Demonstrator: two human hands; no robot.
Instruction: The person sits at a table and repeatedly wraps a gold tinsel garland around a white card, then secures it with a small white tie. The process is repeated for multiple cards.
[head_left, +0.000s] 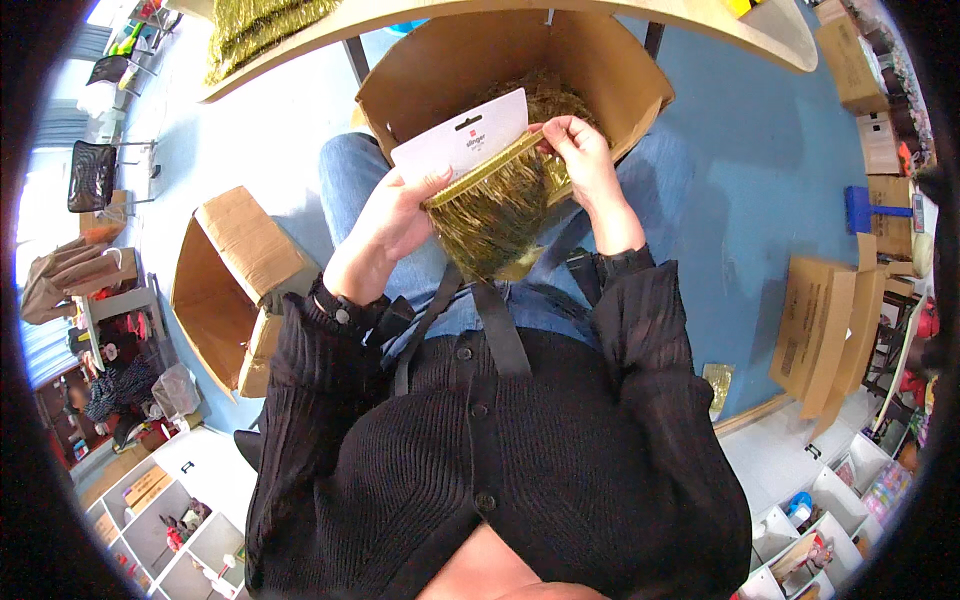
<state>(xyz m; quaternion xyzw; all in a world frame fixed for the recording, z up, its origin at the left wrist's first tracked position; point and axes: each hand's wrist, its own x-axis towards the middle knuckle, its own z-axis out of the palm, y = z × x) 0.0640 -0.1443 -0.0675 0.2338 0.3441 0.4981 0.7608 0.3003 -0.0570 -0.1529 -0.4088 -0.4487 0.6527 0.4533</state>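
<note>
A gold tinsel fringe garland (491, 217) hangs over my lap, its braided top band running along a white header card (466, 140) with a hang slot and print. My left hand (409, 210) grips the card and band at their left end, thumb on top. At the right end, the fingers of my right hand (581, 154) pinch the gold band. Behind them, between my knees, stands an open cardboard box (465, 64) with more gold tinsel (559, 97) inside; my hands partly hide that tinsel.
A wooden table (480, 9) with gold tinsel fringe (262, 30) on it curves across the top. An open cardboard box (217, 292) lies on the floor at left, another carton (814, 330) at right. A gold packet (718, 386) and white cubby shelves (169, 517) are nearer me.
</note>
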